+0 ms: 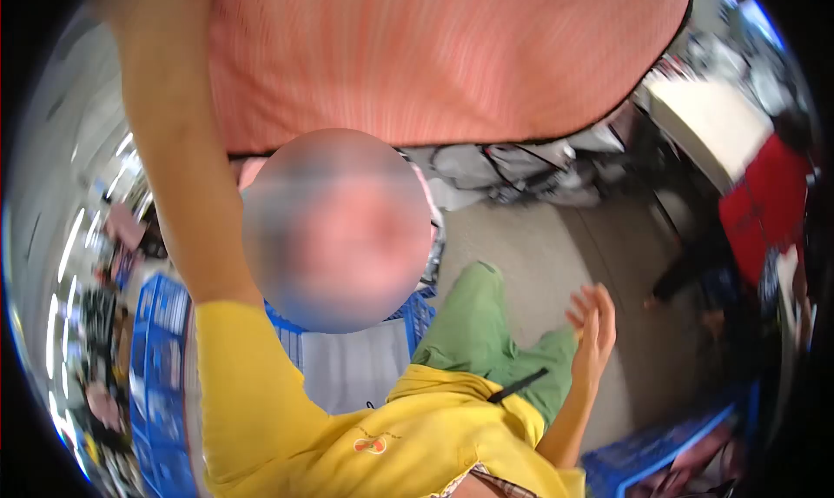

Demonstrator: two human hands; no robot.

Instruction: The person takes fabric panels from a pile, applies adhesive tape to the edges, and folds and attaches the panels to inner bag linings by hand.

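A large salmon-pink striped cloth piece (pixel 452 59) with a dark edging fills the top of the view. My left arm stretches up along its left edge; the hand itself lies beyond the frame, so its hold is hidden. Low at the right, my right hand (pixel 595 328) hovers beside my green trousers, its fingers apart and nothing visible in it. Below the cloth, a round blurred patch covers part of the scene, with bits of pink showing around its rim.
Blue crates stand at the left (pixel 161 385), beneath the blurred patch (pixel 419 320) and at the lower right (pixel 647 454). Grey plastic-wrapped bundles (pixel 521 172) lie behind the cloth. A white-topped surface (pixel 708 129) and a person in red (pixel 764 202) are at the right.
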